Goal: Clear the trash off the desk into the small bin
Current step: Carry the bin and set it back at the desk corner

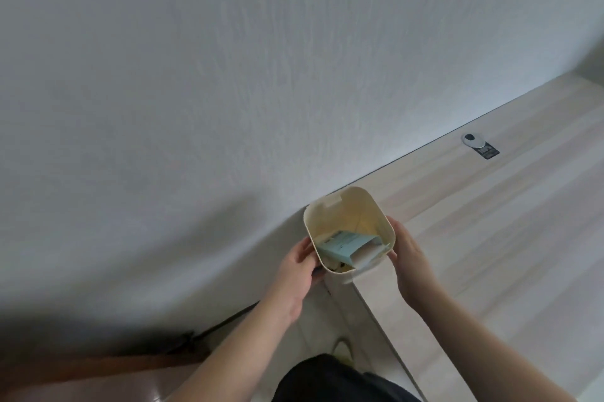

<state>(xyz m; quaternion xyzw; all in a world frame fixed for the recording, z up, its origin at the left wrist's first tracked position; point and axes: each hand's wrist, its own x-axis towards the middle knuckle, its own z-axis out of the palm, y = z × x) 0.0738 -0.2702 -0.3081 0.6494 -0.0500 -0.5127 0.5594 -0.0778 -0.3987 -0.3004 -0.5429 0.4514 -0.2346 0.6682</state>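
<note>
A small cream bin (353,205) is at the left end of the pale wooden desk (490,238), by the wall. Inside it lie a light blue paper (343,246) and some white paper (367,254). My left hand (299,274) grips the bin's left side. My right hand (410,257) is pressed against its right side. Whether the bin rests on the desk or is held just off its corner I cannot tell.
A grey-white wall (228,91) runs close behind the desk. A round cable grommet (471,139) with a small black label (488,151) sits at the desk's back edge. A dark cable (209,333) runs along the floor at lower left.
</note>
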